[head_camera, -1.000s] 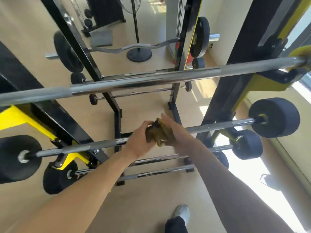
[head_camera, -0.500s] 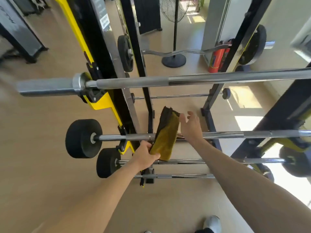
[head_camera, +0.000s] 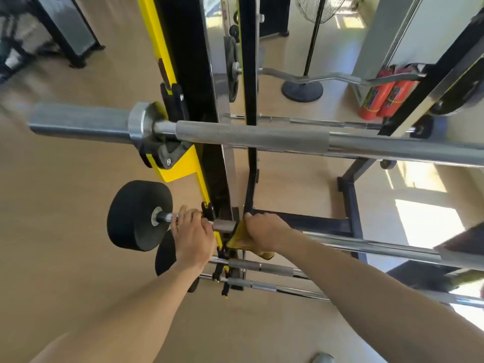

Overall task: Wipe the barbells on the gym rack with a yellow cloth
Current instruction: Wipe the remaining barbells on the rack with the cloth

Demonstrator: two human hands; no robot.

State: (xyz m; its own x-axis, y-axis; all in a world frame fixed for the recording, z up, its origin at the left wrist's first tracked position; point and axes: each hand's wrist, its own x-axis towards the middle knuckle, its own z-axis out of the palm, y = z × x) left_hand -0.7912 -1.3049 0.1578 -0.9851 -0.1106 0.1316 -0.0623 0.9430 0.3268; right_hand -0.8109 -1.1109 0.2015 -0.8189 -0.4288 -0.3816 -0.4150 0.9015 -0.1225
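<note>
The yellow cloth [head_camera: 242,238] is wrapped over the steel bar of a fixed barbell with black round end weights [head_camera: 138,214], low on the black-and-yellow gym rack [head_camera: 193,74], just right of the upright. The right hand [head_camera: 264,229] curls round cloth and bar together. The left hand [head_camera: 192,238] grips the same bar beside the weight. Above them a long knurled chrome barbell [head_camera: 251,137] lies across the rack's hooks.
</note>
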